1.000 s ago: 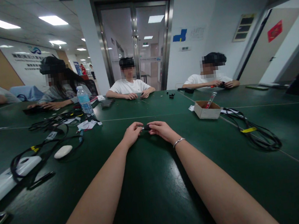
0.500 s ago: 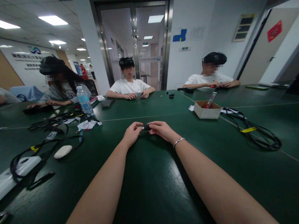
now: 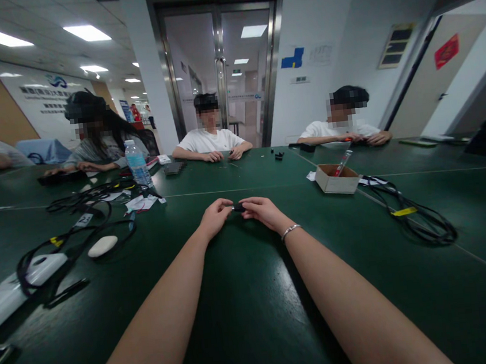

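A small black part (image 3: pixel 237 208) sits between the left hand (image 3: pixel 214 216) and right hand (image 3: pixel 262 210), pinched by both hands' fingertips, above the worktop's (image 3: pixel 255 296) middle.

My two forearms are bare to the lower edge of the frame, no sleeves showing. My left hand (image 3: pixel 214 217) wears nothing; a thin silver bracelet (image 3: pixel 290 231) circles the wrist behind my right hand (image 3: pixel 263 210), mid-frame.

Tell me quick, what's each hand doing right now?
Left hand: closed on one end of the small black part.
Right hand: closed on its other end.
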{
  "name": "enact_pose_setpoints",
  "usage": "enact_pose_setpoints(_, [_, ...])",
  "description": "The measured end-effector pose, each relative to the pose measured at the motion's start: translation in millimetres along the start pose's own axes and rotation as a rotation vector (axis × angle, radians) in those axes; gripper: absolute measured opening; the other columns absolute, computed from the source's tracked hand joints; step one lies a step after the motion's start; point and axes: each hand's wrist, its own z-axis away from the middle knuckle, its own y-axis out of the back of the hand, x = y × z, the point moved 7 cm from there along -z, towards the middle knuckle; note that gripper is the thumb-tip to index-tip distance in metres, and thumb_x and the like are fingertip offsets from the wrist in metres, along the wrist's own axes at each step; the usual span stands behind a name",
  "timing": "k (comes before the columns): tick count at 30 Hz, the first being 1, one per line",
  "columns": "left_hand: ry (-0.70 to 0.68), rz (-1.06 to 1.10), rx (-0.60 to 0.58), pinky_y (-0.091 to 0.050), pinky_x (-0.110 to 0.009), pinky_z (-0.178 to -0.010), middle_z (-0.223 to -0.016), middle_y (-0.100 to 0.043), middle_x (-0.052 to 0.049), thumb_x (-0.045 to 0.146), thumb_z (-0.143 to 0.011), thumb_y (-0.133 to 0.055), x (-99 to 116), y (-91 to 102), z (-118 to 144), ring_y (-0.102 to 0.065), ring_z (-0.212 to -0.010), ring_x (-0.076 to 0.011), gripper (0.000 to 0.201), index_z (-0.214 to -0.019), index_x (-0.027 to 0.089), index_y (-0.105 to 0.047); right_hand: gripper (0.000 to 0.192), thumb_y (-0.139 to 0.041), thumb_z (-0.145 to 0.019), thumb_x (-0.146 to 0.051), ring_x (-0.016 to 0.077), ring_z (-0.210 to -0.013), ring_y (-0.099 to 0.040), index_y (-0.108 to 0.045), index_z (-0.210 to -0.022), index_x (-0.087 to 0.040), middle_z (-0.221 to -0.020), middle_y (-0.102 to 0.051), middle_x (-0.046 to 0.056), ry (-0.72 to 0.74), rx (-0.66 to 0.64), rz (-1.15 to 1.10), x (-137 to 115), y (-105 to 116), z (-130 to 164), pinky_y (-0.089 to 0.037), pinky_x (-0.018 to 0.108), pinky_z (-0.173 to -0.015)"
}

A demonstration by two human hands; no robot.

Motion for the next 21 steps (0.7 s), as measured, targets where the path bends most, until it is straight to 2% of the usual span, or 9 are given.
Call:
enact_pose_setpoints(4, [-0.007, 0.022, -0.026, -0.038, -0.021, -0.051, -0.067, -0.056, 0.0, 0.035, -0.081, -0.048, 0.3, -2.0, -0.1, -0.049, -0.056, -0.0105, 0.026, -0.095, 0.017, -0.061, 0.011, -0.065, -0.079, -0.005, 0.0094, -0.057, -0.063, -0.068, -0.089, -0.009, -0.077, -0.068, 0.007, 0.006, -0.005, 0.001, -1.2, -0.9, 0.8, -0.056, 0.015, -0.054])
enact_pose_setpoints(8, [0.008, 0.009, 0.0, -0.038, -0.02, -0.052, -0.072, -0.058, -0.001, 0.032, -0.078, -0.053, 1.6, -0.5, 0.9, -0.05, -0.058, -0.0101, 0.024, -0.096, 0.017, -0.061, 0.012, -0.063, -0.079, -0.004, 0.0092, -0.056, -0.063, -0.067, -0.09, -0.008, -0.076, -0.067, 0.007, 0.002, -0.009, -0.003, -1.5, -1.7, 1.2, -0.056, 0.015, -0.054])
enact_pose_setpoints(12, [0.0, 0.017, -0.027, -0.038, -0.021, -0.052, -0.066, -0.057, -0.001, 0.036, -0.083, -0.047, 2.1, -2.4, 1.2, -0.049, -0.056, -0.0105, 0.027, -0.094, 0.016, -0.061, 0.011, -0.065, -0.079, -0.005, 0.0095, -0.056, -0.063, -0.067, -0.089, -0.008, -0.075, -0.067, 0.007, 0.0, -0.005, -0.004, -2.1, -2.0, 1.7, -0.056, 0.015, -0.054])
enact_pose_setpoints(16, [-0.001, 0.026, -0.008, -0.039, -0.02, -0.052, -0.071, -0.058, -0.001, 0.034, -0.08, -0.051, -0.7, -0.3, -0.4, -0.051, -0.059, -0.0105, 0.025, -0.095, 0.017, -0.062, 0.012, -0.062, -0.08, -0.004, 0.0092, -0.056, -0.063, -0.067, -0.09, -0.008, -0.074, -0.067, 0.007, 0.002, -0.009, -0.003, -2.9, -2.3, 2.4, -0.056, 0.015, -0.054])
enact_pose_setpoints(21, [0.002, 0.014, -0.016, -0.038, -0.02, -0.052, -0.068, -0.057, -0.001, 0.035, -0.081, -0.05, -0.5, -1.0, -0.5, -0.049, -0.057, -0.0101, 0.027, -0.096, 0.016, -0.061, 0.012, -0.061, -0.08, -0.003, 0.0094, -0.055, -0.063, -0.067, -0.09, -0.007, -0.073, -0.067, 0.007, 0.003, -0.003, -0.006, -1.6, -1.3, 1.3, -0.055, 0.015, -0.053])
